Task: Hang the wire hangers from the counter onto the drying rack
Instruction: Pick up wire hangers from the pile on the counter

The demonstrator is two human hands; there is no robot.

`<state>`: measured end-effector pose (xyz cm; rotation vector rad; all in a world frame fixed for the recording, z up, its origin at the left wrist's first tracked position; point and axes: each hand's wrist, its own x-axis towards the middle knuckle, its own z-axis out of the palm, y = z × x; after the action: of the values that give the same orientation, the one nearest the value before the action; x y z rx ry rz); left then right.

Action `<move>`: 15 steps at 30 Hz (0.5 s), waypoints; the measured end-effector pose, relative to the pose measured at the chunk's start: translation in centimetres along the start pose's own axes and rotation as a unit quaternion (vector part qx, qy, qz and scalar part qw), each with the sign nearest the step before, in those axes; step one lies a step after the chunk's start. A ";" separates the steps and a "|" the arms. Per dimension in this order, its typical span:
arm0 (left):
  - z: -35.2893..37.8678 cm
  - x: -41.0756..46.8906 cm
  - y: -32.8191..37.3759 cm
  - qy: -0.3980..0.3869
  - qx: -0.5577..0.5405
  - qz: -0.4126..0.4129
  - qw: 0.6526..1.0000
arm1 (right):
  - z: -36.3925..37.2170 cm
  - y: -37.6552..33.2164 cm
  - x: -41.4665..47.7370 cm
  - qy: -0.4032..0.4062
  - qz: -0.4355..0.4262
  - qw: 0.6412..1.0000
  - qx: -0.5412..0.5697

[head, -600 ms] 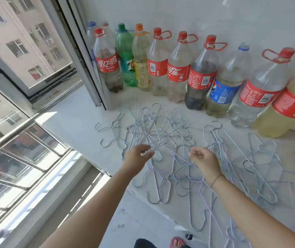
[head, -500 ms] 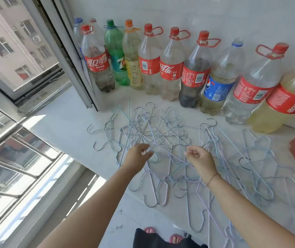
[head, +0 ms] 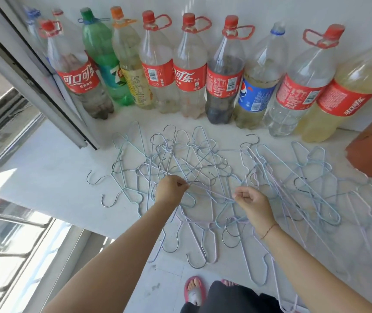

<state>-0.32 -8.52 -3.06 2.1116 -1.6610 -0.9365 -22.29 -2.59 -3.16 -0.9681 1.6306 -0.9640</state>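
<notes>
my left hand point(head: 171, 188): pinched a wire of the hangers point(head: 203, 163)
my right hand point(head: 253, 202): pinched one too, just right
bottles point(head: 186, 77): far side

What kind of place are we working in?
Probably an enclosed apartment balcony: a barred window beside the white counter, reused soda bottles stored along the wall, and wire hangers heaped there.

The leftmost red-labelled bottle point(head: 78, 80) carries 可口可乐 in white script, and the same characters run up the red label of the far-right bottle point(head: 347, 102). The green bottle point(head: 103, 55) shows a large 7. The middle bottle point(head: 188, 79) reads 可乐 in part. The dark-liquid bottle point(head: 223, 82) bears small Coca-Cola script. The blue-labelled bottle point(head: 253, 96) shows the Pepsi globe. Print on the yellow-labelled bottle point(head: 138, 86) is too small to read.
</notes>
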 end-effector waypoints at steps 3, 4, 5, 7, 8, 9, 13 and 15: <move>-1.0 0.2 -0.4 -0.003 -0.023 0.020 1.000 | 1.8 -0.4 -0.1 -0.022 0.012 1.000 0.008; -1.3 0.2 -0.5 -0.006 -0.034 0.031 0.999 | 2.5 -0.6 -0.1 -0.033 0.018 0.999 0.017; -1.7 0.1 -0.6 -0.012 -0.043 0.043 0.998 | 3.2 -0.9 -0.2 -0.046 0.027 0.998 0.027; -2.4 -0.2 -0.9 -0.021 -0.063 0.058 0.996 | 4.6 -1.4 -0.2 -0.065 0.044 0.996 0.047; -2.8 -0.4 -0.9 -0.016 -0.073 0.061 0.995 | 5.3 -1.6 -0.2 -0.075 0.054 0.994 0.061; -3.1 -0.5 -1.0 -0.002 -0.087 0.062 0.994 | 6.1 -1.8 -0.1 -0.085 0.068 0.992 0.070; -4.9 -0.8 -0.8 0.063 -0.191 0.032 0.979 | 9.2 -2.2 -0.1 -0.134 0.139 0.978 0.083; -6.1 -0.8 -1.0 0.078 -0.244 0.013 0.967 | 10.8 -2.7 -0.4 -0.164 0.174 0.966 0.100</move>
<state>4.30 -8.40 1.13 1.7718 -1.2227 -1.0173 -11.37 -4.77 -2.88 -0.6346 1.3364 -0.6711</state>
